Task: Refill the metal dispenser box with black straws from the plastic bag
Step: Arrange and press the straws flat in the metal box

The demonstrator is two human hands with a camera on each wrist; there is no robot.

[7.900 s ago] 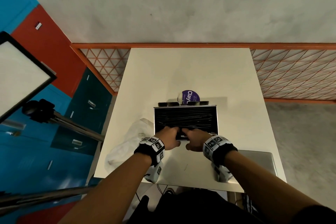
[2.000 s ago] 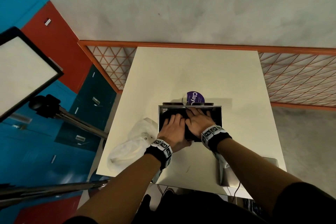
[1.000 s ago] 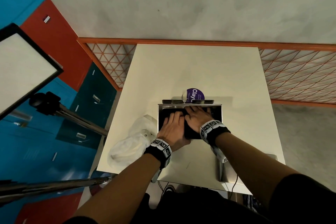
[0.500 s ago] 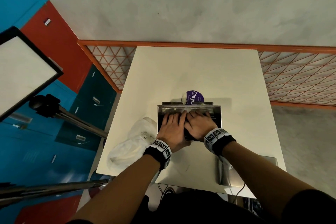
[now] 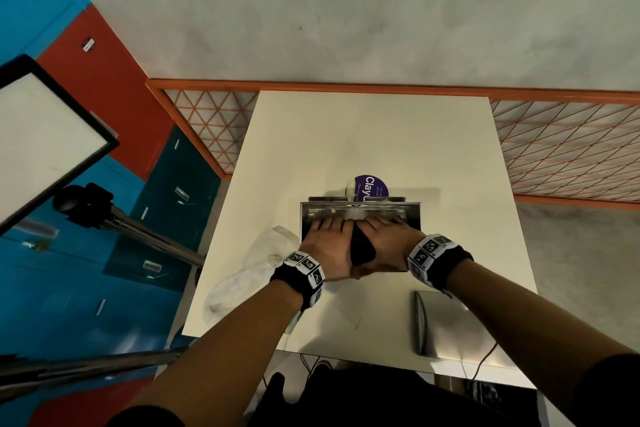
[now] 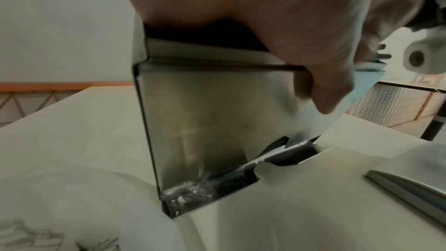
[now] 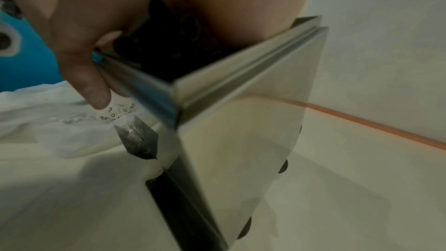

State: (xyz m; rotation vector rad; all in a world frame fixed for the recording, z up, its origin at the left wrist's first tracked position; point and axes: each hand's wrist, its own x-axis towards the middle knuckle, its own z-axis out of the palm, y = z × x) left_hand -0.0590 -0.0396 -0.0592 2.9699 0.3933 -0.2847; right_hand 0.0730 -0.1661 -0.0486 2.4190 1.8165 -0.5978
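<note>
The metal dispenser box (image 5: 412,215) stands open-topped at the middle of the white table (image 5: 363,135). Both hands lie palm down side by side over its opening. My left hand (image 5: 327,244) covers the left half and my right hand (image 5: 386,241) the right half, fingers stretched toward the far wall. Black straws (image 5: 362,250) show between the hands. In the left wrist view my thumb (image 6: 325,83) hangs down the box's front wall (image 6: 205,121), and straws (image 6: 231,178) lie in the bottom slot. The right wrist view shows straws (image 7: 173,45) under my palm. The crumpled plastic bag (image 5: 249,274) lies left of the box.
The box's metal lid (image 5: 446,322) lies on the table's front right corner. A purple round label (image 5: 371,188) sits just behind the box. An orange mesh railing (image 5: 554,156) runs behind the table. A tripod pole (image 5: 156,243) and a light panel (image 5: 41,135) stand at the left.
Both hands have moved from the box's front edge onto its open top, covering the straws. Over the last second they have spread slightly, fingers reaching to the far wall.
</note>
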